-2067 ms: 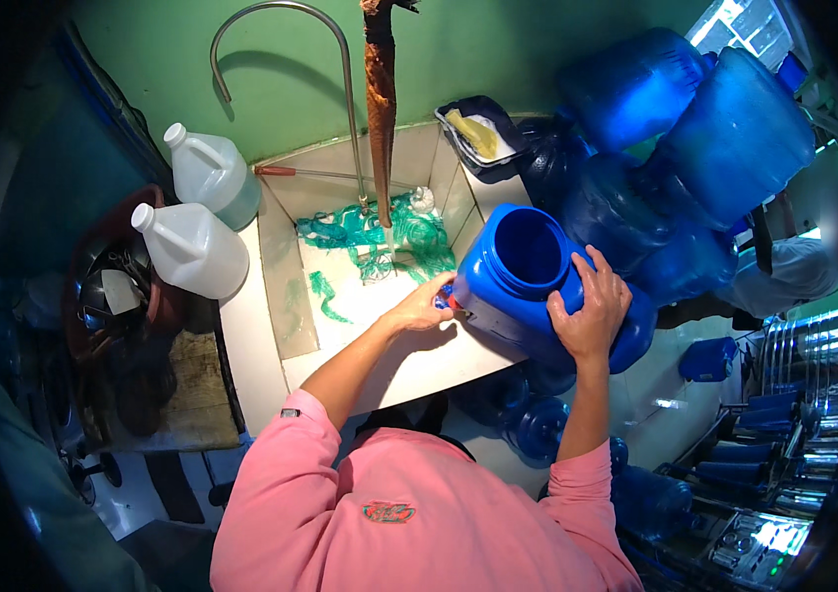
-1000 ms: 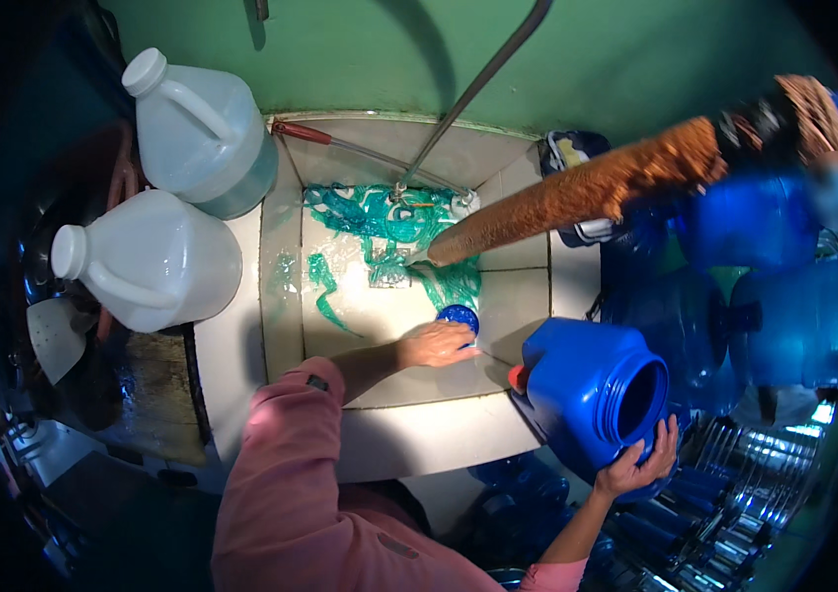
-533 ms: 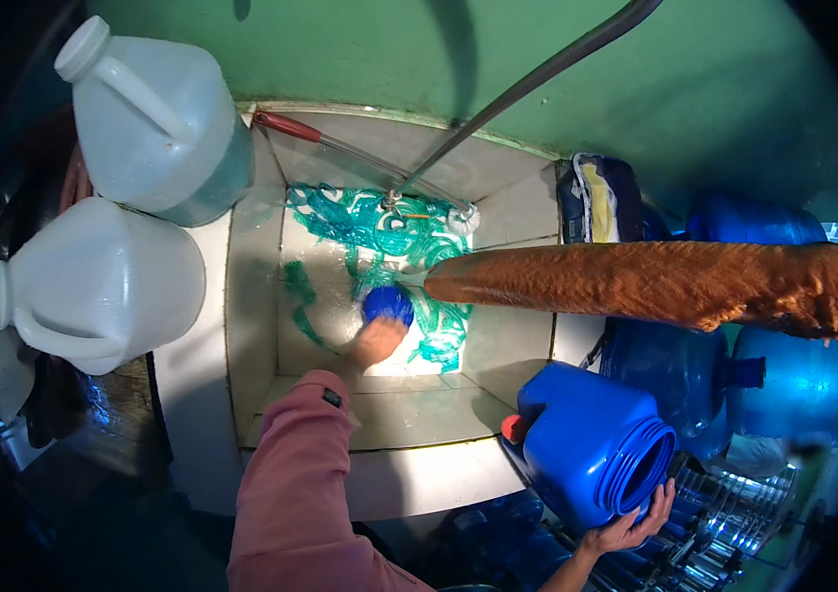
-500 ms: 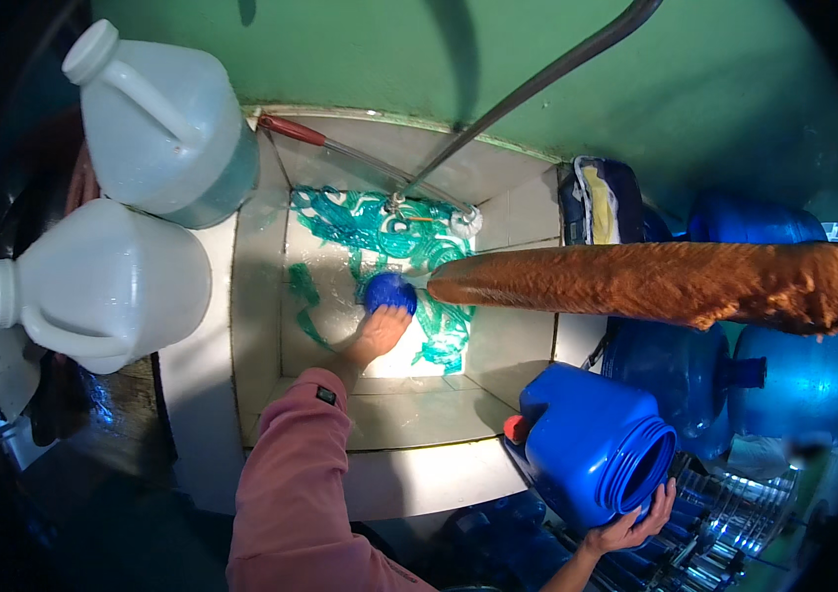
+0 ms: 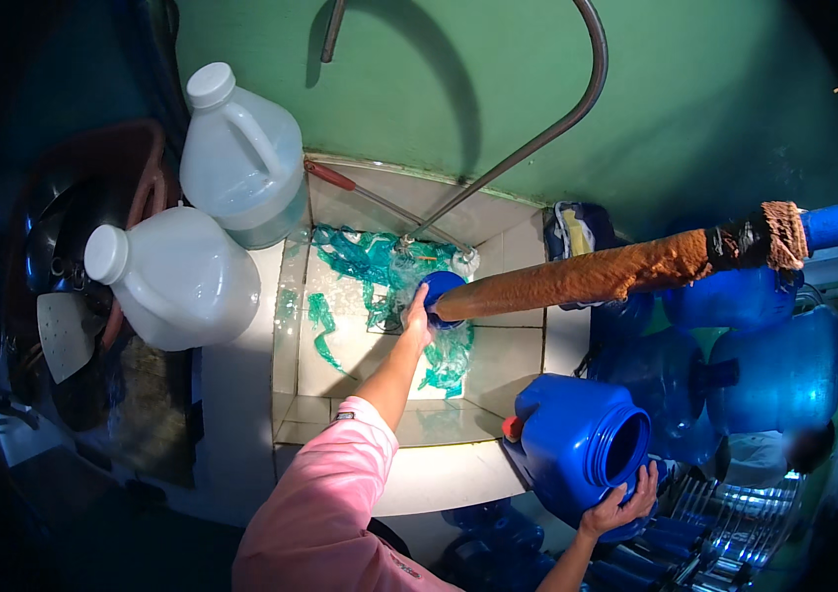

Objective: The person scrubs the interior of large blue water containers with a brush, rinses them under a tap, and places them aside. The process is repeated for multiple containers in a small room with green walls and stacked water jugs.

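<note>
My left hand [image 5: 419,324], in a pink sleeve, reaches into the tiled basin [image 5: 508,370] and grips a blue round lid [image 5: 447,281]. The lid is at the end of a long pipe [image 5: 577,281] wrapped in rough brown material. My right hand [image 5: 624,501] is curled against the lower side of a large blue jug [image 5: 567,419]. The jug is tilted at the basin's front right corner, its threaded mouth uncovered and facing the lower right. Crumpled green plastic strips [image 5: 355,259] lie wet on the basin floor below my left hand.
Two whitish plastic jugs [image 5: 192,281] stand left of the basin. Behind them is a reddish tub [image 5: 148,158] with dark pans and a perforated white utensil [image 5: 69,335]. A bent metal pipe [image 5: 537,138] and a red-handled rod [image 5: 330,176] rise at the back. Large blue water bottles [image 5: 769,370] fill the right.
My left hand has moved right and away from me with the blue lid, from above the basin floor to the pipe's end. My right hand stays on the jug. The view has shifted.
</note>
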A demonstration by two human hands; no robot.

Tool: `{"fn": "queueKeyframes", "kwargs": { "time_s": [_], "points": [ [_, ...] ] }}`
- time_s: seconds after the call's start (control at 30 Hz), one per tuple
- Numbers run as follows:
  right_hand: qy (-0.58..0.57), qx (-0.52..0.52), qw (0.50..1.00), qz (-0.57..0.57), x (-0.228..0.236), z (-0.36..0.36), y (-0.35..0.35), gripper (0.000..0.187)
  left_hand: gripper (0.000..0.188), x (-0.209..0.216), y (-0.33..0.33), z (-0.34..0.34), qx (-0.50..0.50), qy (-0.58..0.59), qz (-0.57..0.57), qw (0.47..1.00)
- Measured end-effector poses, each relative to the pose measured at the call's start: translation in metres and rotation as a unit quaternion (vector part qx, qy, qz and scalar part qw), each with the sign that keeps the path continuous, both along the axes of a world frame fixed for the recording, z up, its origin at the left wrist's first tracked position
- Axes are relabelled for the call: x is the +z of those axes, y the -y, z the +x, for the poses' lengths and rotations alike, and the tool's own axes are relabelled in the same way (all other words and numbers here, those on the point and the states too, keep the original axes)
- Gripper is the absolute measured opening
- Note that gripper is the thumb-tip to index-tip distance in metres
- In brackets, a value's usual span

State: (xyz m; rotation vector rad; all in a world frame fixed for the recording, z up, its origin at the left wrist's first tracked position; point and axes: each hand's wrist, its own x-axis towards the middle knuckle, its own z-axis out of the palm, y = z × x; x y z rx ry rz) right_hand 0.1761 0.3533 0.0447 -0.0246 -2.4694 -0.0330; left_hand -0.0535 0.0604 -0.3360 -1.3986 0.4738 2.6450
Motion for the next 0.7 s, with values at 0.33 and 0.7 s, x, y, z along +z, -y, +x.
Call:
{"fn": "queueKeyframes", "kwargs": {
  "time_s": [0.33,0.7],
  "points": [
    [-0.028,0.041,0.999,-0.007,0.000,-0.002,-0.002,0.041,0.044,0.021,0.097,0.076,-0.372,-0.230,-0.461,0.772],
    [0.038,0.099,0.988,-0.110,0.042,0.003,-0.001,0.057,0.063,0.238,0.103,0.099,-0.418,-0.296,-0.292,0.808]
  ]
}}
